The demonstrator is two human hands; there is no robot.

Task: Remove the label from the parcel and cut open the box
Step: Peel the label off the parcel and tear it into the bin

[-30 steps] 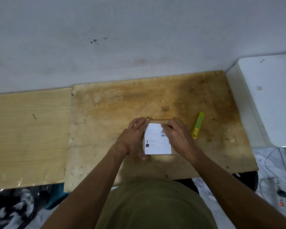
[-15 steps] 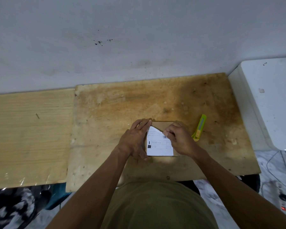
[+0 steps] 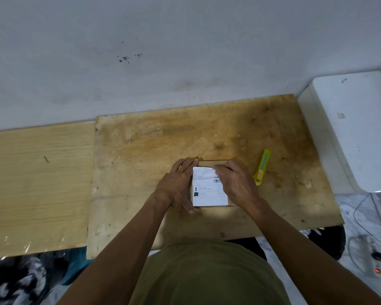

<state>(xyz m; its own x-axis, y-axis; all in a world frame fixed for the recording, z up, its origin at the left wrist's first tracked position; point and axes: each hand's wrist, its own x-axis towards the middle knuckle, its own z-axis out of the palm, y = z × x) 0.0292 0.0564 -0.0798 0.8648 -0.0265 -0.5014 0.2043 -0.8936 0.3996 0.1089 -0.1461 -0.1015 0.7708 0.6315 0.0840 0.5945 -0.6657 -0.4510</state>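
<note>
A small brown cardboard box (image 3: 211,162) lies on the stained plywood board (image 3: 163,139), almost covered by a white shipping label (image 3: 207,192) with a barcode. My left hand (image 3: 176,186) clasps the box's left side, fingers along its far edge. My right hand (image 3: 235,183) pinches the label's far right corner, which is lifted and curled off the box. A yellow-green utility knife (image 3: 262,167) lies on the board just right of my right hand, untouched.
A pale wooden panel (image 3: 37,183) adjoins the board on the left. A white appliance (image 3: 356,128) stands at the right edge. A grey wall runs behind. Cables and a power strip (image 3: 376,260) lie on the floor at the lower right.
My right hand has peeled the label's far right corner up from the box, then shifted back toward the far edge. My left hand stays on the box's left side.
</note>
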